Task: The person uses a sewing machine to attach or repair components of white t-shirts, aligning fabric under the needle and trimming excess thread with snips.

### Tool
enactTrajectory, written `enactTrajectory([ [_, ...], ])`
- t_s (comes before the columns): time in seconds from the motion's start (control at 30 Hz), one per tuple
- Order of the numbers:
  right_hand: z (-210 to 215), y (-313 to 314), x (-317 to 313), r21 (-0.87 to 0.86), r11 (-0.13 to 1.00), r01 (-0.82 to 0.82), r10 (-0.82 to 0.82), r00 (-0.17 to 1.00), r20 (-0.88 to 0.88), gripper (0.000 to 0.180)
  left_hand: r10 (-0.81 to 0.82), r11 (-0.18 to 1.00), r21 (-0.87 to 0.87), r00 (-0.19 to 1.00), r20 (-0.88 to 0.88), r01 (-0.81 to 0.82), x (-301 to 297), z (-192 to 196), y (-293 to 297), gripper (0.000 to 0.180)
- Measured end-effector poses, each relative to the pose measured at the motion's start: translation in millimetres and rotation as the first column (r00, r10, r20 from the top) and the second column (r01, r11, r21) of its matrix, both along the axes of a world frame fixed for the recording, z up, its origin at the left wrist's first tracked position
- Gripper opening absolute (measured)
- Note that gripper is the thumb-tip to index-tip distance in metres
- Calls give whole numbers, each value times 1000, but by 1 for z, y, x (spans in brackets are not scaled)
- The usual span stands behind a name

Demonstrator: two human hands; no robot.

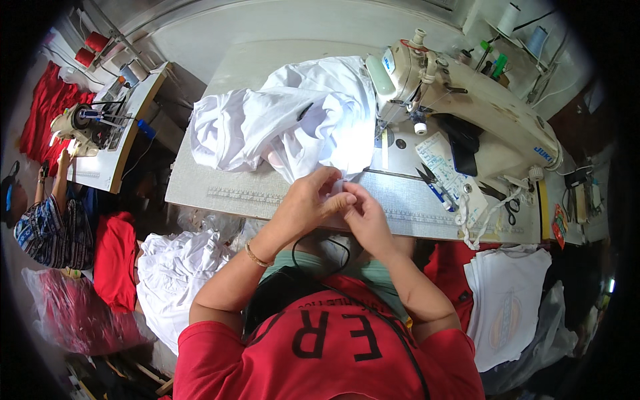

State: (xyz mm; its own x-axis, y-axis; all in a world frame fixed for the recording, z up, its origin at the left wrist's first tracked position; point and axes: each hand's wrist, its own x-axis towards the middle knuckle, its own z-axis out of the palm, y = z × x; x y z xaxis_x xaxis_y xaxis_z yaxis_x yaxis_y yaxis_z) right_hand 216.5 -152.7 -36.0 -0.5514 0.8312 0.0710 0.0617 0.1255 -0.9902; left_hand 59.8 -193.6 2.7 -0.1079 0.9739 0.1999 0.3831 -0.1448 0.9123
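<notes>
A crumpled white garment (247, 127) lies across the sewing table (183, 175), its right side beside the needle area of a sewing machine (460, 87). At the table's front edge, my left hand (312, 200) pinches a small bit of the white cloth. My right hand (363, 212) meets it there, fingers closed on the same edge of the garment. Both hands touch at the fingertips. A small dark mark or piece (305, 111) shows on the cloth; its kind is not clear.
Right of my hands lie blue-handled thread snips (433, 189), black scissors (508, 203), a phone (463, 157) and white tape (465, 220). White garments are piled at lower left (180, 273) and lower right (510, 300). Another person (57, 223) works at a second machine (83, 130).
</notes>
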Motion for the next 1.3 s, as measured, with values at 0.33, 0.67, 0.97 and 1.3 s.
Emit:
enactTrajectory([
  [0.33,39,53,12,59,973,-223,212,966,146,34,-86,962,-226,952,293,156,-22,-7,10,19],
  [0.67,58,93,-7,361,793,-490,314,838,447,27,-110,977,-145,950,294,158,-24,-15,18,19],
  [0.97,48,80,5,377,866,-330,260,939,225,24,-75,987,-111,936,343,119,-18,-20,23,18],
  [1.3,30,57,-1,785,569,-244,-66,939,339,8,-20,999,-24,964,263,27,-10,-14,15,19],
])
